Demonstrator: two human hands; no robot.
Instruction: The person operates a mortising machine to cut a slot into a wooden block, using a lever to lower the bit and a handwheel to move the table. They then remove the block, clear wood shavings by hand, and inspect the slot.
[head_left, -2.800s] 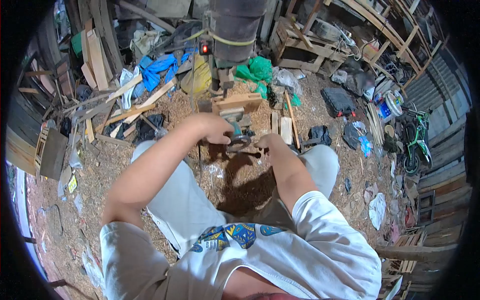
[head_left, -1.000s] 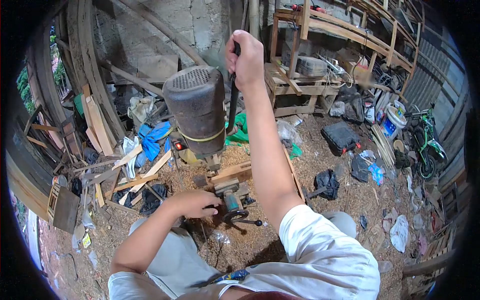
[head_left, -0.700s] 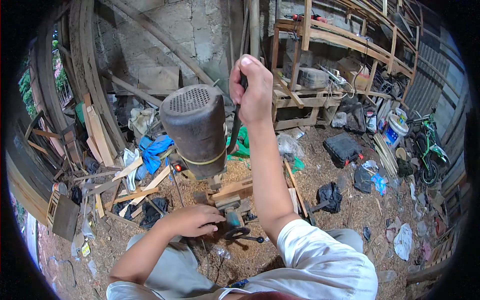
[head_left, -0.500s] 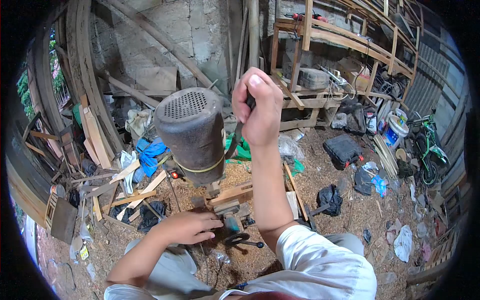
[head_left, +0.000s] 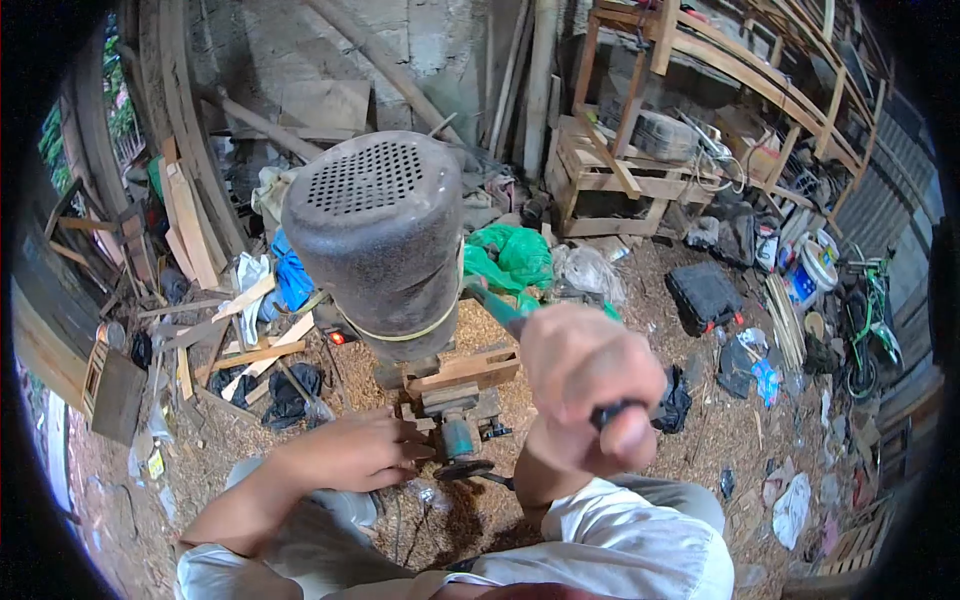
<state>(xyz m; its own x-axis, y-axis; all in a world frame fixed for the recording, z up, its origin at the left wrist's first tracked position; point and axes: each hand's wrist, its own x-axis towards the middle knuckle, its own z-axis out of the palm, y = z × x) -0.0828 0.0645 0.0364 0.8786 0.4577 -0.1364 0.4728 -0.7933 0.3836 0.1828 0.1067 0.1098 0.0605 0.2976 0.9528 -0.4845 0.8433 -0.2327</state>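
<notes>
A large dark motor housing (head_left: pixel 385 250) with a perforated top and a yellow band stands in front of me. My right hand (head_left: pixel 595 390) is wrapped round the black-ended lever (head_left: pixel 495 308), whose greenish shaft runs back toward the housing. My left hand (head_left: pixel 355 450) rests low at the left of the teal machine part (head_left: pixel 457 437), fingers bent over its edge; what lies under the fingertips is hidden. A grooved wooden piece (head_left: pixel 468 370) lies below the housing. Near my left hand is a round handwheel (head_left: pixel 465 469).
Wood shavings and offcuts (head_left: pixel 255 358) cover the ground. A green plastic bag (head_left: pixel 515 255) lies behind the machine. A black case (head_left: pixel 704 294), a white bucket (head_left: pixel 812 268) and a green bicycle (head_left: pixel 872 320) stand at the right. Wooden frames lean at the back right.
My right hand has come down and toward me with the lever, from upright to low. My left hand has shifted slightly left. The view has moved a little.
</notes>
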